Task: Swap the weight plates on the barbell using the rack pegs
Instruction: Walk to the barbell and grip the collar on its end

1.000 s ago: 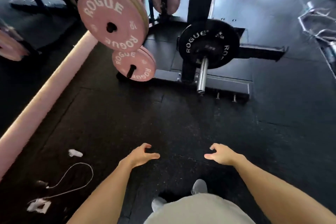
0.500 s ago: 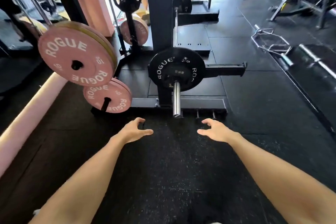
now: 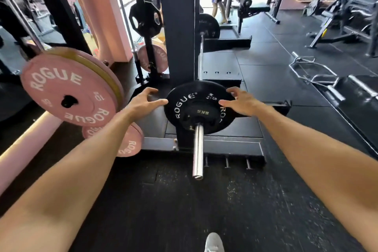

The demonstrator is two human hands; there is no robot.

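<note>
Reaching: you have both arms out toward the loaded end of the bar; judged step is taking hold of the black plate to slide it off.
Rack upright (image 3: 177, 26): dark post directly behind the black plate; it carries the bar, so the sleeve points out at you and the plate must come straight toward you.
Pink plates on upper peg (image 3: 65, 88): stacked at your left, marked ROGUE and 10, with a yellowish plate behind the front one; they hang near the bar, likely the stock for the swap.
Lower pink plate (image 3: 128, 142): on a peg below, partly hidden by your left forearm.
Black plate (image 3: 196, 106): on the bar, seated well in from the sleeve tip, marked ROGUE; a smaller disc marked 5KG sits at its centre, and I cannot tell whether that is a separate plate.
Bar sleeve (image 3: 198, 149): bare chrome from the plate out to the tip, no collar visible, so nothing seems to block removal.
Left hand (image 3: 143, 103): fingers (image 3: 151, 91) spread and lightly curved, thumb at the plate's left rim; holds nothing, contact uncertain.
Right hand (image 3: 240, 102): fingers (image 3: 232, 90) spread over the plate's right edge, not yet curled round it; holds nothing.
Placement reasoning: opposite sides of the rim give you an even pull along the sleeve without cocking the plate.
Risk: weight drops once it clears the tip; your shoe (image 3: 213, 243) is below.
</note>
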